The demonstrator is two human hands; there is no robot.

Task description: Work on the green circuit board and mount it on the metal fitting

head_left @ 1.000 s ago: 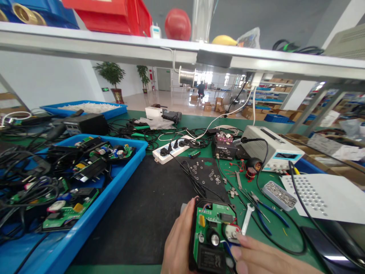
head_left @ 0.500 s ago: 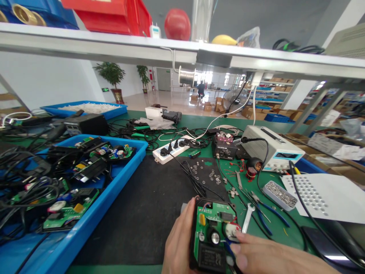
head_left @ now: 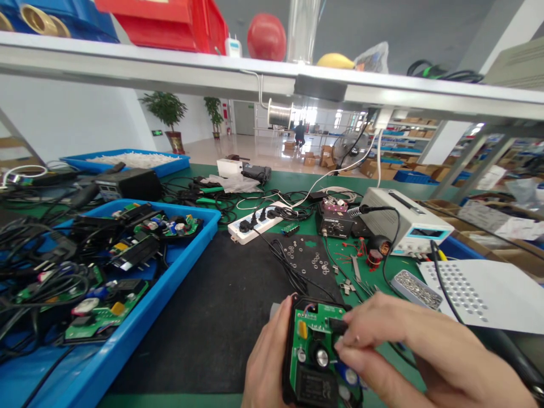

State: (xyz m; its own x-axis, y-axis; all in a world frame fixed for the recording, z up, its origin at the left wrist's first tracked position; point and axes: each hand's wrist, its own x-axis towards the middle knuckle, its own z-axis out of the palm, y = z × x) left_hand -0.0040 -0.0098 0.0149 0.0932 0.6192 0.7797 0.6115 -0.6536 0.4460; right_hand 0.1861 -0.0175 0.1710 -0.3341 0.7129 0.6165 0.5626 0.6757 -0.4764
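My left hand (head_left: pixel 267 357) is closed around the left side of a black housing with a green circuit board (head_left: pixel 317 310) in it. The board carries a yellow component, round capacitors and a large black block, and it faces up, tilted a little. My right hand (head_left: pixel 395 345) lies over the board's right side, thumb and forefinger pinched together there. What sits between those fingertips is hidden. A blue capacitor (head_left: pixel 346 373) shows just below the thumb. Beyond the right hand, the pliers and the wrench are mostly covered.
A blue tray (head_left: pixel 170 277) of circuit boards and cables stands at the left. A power strip (head_left: pixel 255 222), a soldering station (head_left: pixel 335 224) and a power supply (head_left: pixel 406 221) are at the back. Loose washers lie on the black mat (head_left: pixel 204 317). A shelf (head_left: pixel 191 65) crosses above.
My right hand has risen and moved over the board's upper right, now pinching. It covers the white round component and the wrench seen before. My left hand holds the housing as before.
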